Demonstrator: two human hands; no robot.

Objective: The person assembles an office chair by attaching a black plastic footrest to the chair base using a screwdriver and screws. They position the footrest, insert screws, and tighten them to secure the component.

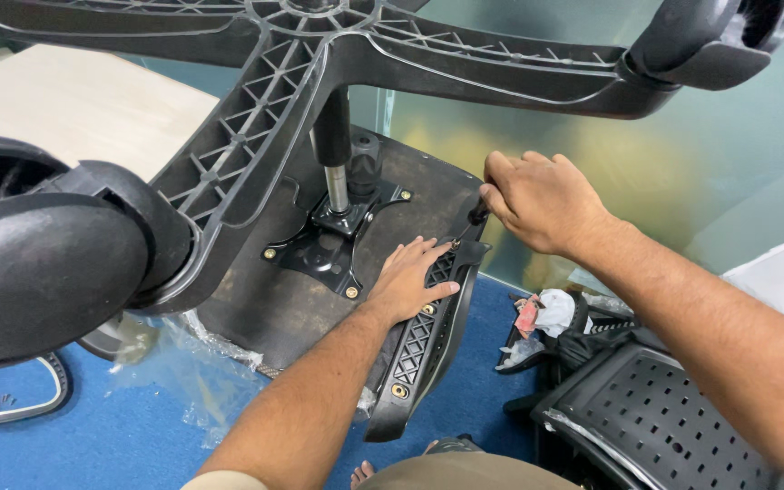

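My left hand presses flat, fingers spread, on the ribbed black plastic armrest bracket at the seat underside's right edge; my right hand clenches a black-handled screwdriver.

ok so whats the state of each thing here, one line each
office chair: upside down, star base up
armrest bracket: lying on the seat underside, pressed by the left hand
screwdriver: gripped in the right hand, tip at the bracket's top screw
bracket's lower screws: seated
mounting plate: bolted on
plastic wrap: crumpled on the carpet
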